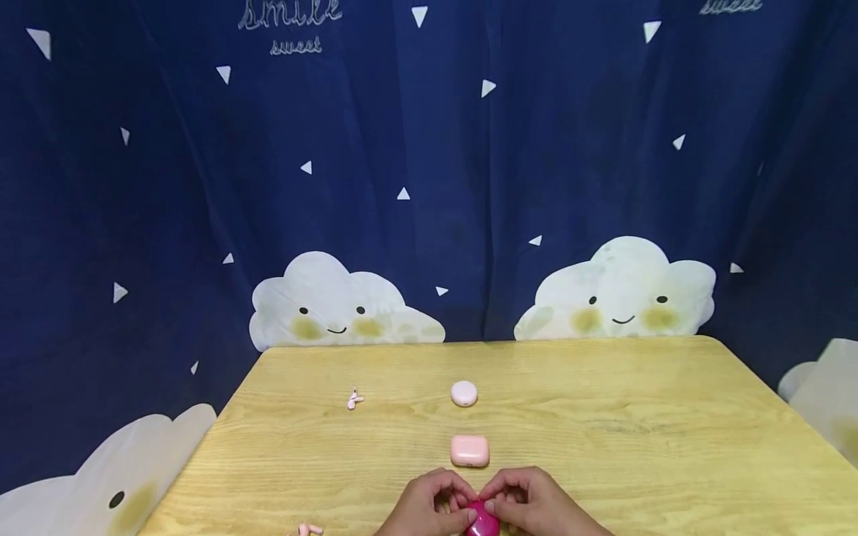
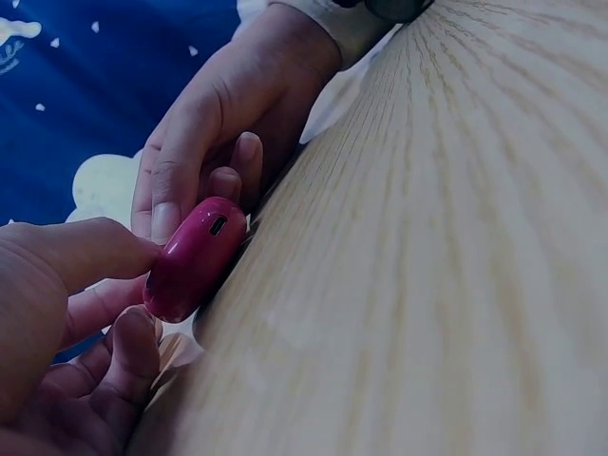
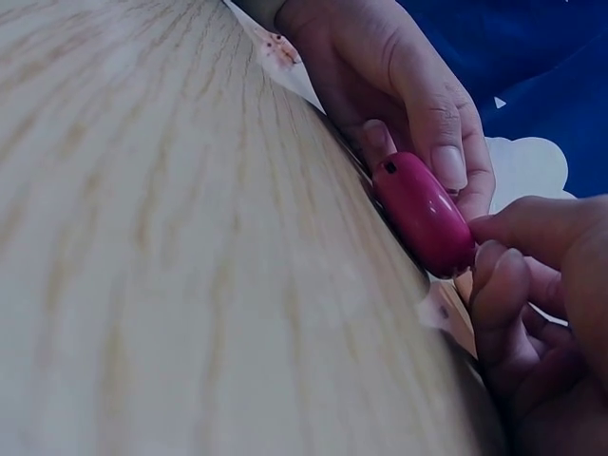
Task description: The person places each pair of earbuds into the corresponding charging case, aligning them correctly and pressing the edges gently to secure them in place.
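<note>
At the near side of the table, a glossy magenta earbud case [image 1: 482,519] is held between both hands. My left hand [image 1: 434,503] pinches its left side with thumb and fingers, and my right hand [image 1: 533,502] pinches the right side. The fingertips of both hands meet close together at its far edge. A small dark port shows on the side of the case [image 2: 201,255] in the left wrist view. In the right wrist view the case [image 3: 425,211] sits tilted between the thumbs and fingers, right at the tabletop.
Just beyond the hands lies a pink rounded-rectangular case [image 1: 470,451], with a pale pink round case [image 1: 464,393] behind it. Pale pink earbuds [image 1: 354,400] lie at the back left. More pink earbuds [image 1: 308,529] sit at the lower left. A blue cloud-print curtain [image 1: 456,149] hangs behind the wooden table [image 1: 637,432].
</note>
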Action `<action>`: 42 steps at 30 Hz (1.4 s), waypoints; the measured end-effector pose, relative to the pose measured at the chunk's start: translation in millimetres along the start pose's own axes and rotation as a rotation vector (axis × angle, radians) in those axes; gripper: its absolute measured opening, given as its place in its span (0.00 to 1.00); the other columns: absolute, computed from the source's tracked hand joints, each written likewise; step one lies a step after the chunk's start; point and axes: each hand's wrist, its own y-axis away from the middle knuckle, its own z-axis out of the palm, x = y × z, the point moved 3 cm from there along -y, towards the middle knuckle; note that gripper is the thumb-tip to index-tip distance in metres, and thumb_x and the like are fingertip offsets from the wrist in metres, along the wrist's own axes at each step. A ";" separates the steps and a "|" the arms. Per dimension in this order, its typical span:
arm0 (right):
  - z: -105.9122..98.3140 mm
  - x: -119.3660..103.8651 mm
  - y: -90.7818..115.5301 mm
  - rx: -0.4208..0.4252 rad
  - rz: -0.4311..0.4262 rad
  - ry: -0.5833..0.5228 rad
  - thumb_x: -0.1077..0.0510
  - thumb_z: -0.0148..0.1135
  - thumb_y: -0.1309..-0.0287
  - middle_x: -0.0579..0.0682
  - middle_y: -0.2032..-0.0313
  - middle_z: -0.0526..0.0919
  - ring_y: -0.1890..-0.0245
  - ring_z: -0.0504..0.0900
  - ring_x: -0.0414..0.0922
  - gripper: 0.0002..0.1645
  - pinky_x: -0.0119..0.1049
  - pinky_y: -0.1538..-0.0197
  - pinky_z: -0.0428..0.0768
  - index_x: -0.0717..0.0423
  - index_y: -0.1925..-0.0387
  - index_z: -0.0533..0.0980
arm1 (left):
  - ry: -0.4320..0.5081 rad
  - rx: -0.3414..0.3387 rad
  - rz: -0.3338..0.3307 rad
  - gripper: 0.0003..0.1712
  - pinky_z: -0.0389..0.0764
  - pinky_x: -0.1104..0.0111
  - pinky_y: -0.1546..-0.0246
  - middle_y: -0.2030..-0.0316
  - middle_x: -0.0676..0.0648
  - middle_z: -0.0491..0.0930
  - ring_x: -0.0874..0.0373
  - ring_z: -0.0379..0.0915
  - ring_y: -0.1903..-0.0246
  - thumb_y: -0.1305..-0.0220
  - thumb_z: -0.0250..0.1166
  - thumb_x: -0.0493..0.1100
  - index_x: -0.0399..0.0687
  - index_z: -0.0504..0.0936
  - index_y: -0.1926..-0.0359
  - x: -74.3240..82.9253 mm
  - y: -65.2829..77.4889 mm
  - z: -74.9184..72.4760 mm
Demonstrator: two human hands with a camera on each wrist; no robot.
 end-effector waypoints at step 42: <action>-2.8 0.7 1.3 0.004 0.042 -0.053 0.60 0.59 0.36 0.44 0.75 0.79 0.82 0.71 0.32 0.12 0.22 0.79 0.71 0.66 0.56 0.79 | -0.017 -0.029 0.028 0.09 0.74 0.77 0.76 0.71 0.56 0.76 0.71 0.70 0.74 0.43 0.70 0.40 0.45 0.83 0.61 -1.3 0.1 -1.0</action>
